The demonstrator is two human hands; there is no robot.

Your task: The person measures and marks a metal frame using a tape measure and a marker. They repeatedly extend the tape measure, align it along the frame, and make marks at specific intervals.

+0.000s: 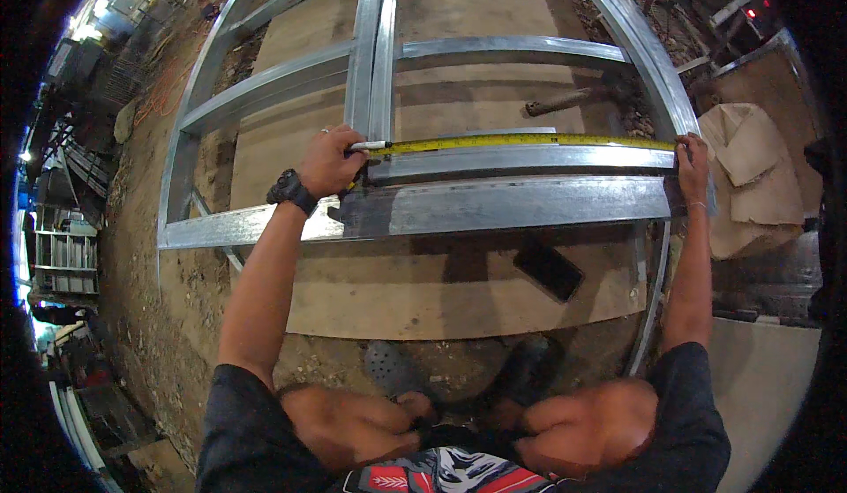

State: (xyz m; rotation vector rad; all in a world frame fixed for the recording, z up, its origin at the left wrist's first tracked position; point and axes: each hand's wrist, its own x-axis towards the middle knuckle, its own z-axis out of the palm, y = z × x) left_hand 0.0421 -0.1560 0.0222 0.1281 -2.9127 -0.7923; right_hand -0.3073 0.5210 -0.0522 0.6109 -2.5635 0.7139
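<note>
A frame of shiny metal channel bars [494, 203] lies flat over wooden boards. A yellow tape measure [520, 142] is stretched along one cross bar. My left hand [331, 162], with a black watch on the wrist and a ring on one finger, grips the tape's case end together with a white marker [369, 146] against the upright bar. My right hand [693, 165] presses the tape's far end against the frame's right rail.
A black flat object [548, 268] lies on the plywood [459, 294] under the frame. A rusty bar [565, 101] rests further back. Folded cardboard [750, 175] sits at the right. Dirt ground lies to the left, with shelving [62, 259] at the far left. My knees fill the lower edge.
</note>
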